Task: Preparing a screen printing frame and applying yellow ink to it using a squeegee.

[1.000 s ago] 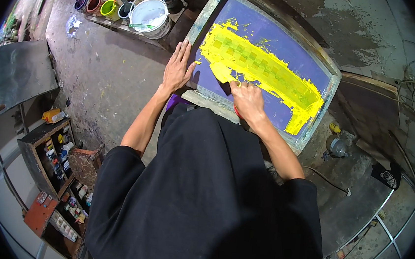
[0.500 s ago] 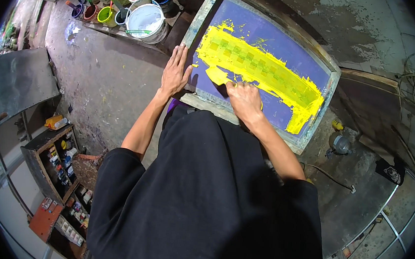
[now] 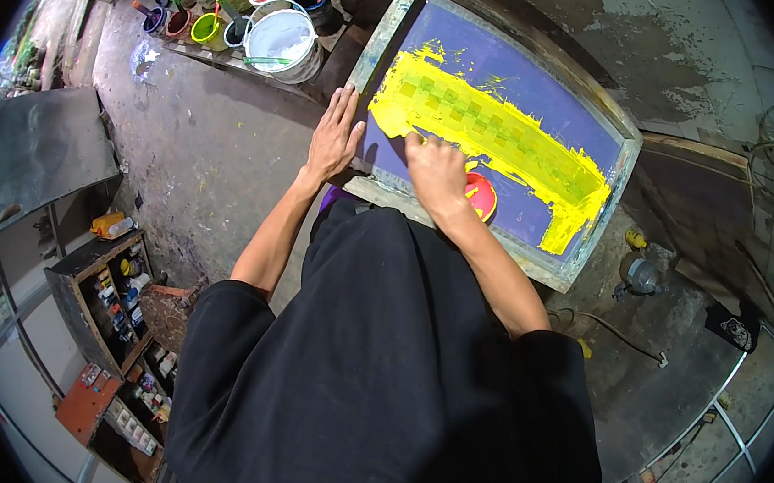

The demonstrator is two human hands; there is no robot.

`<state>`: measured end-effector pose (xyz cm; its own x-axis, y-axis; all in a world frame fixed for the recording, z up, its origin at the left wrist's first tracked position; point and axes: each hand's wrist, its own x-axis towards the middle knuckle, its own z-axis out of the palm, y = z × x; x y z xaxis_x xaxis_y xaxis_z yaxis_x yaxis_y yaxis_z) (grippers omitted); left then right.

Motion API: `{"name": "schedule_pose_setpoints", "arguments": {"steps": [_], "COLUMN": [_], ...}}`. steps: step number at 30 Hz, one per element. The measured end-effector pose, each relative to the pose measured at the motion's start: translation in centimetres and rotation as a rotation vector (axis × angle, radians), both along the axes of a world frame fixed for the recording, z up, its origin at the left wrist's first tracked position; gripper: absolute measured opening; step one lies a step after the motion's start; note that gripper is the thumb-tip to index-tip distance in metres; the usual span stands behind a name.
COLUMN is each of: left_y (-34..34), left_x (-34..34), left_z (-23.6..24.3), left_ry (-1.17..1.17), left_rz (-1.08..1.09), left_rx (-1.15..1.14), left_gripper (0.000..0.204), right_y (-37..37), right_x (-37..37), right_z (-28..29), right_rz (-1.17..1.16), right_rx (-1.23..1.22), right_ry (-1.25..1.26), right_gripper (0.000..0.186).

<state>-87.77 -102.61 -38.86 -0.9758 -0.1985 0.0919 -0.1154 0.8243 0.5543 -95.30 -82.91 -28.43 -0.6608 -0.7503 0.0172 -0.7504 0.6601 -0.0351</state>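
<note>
A wooden-framed printing screen (image 3: 531, 66) with violet mesh lies in front of me, tilted. Across it runs a thick band of yellow ink (image 3: 498, 127) over a checkered pattern. My left hand (image 3: 333, 140) is open, its fingers stretched along the frame's left edge. Over the near part of the mesh, my right hand (image 3: 437, 170) is closed on a flat scraper (image 3: 386, 122) coated in yellow ink; its grip is hidden by the fingers. Just right of that hand sits a red round container (image 3: 481, 195) smeared with yellow, partly covered by my wrist.
Several ink pots with stirring sticks and a white bucket (image 3: 283, 41) stand on a low bench at the far left. Lower left is a wooden shelf (image 3: 80, 274) with bottles. A clear jug (image 3: 642, 275) and a cable (image 3: 623, 336) lie at the right.
My right hand has moved a little left with the scraper, up to the ink band's left end. The red container now shows beside my wrist. My left hand stays on the frame.
</note>
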Motion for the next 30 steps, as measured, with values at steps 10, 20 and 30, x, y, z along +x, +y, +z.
{"name": "schedule_pose_setpoints", "arguments": {"steps": [10,20,30], "left_y": [-0.2,0.5,0.5], "left_x": [0.3,0.5,0.6], "left_z": [0.1,-0.6,-0.6], "left_ry": [0.015,0.006,0.018], "left_rz": [0.002,-0.02,-0.003], "left_rx": [0.023,0.039,0.041], "left_gripper": [0.059,0.06,0.062], "right_y": [3.2,3.0,3.5], "right_x": [-11.4,-13.0,-11.2], "right_z": [-3.7,-6.2,-8.2], "right_rz": [-0.172,-0.354,-0.185], "right_rx": [-0.299,-0.104,-0.042], "right_ry": [-0.201,-0.44,-0.421], "right_gripper": [0.016,0.026,0.016]}}
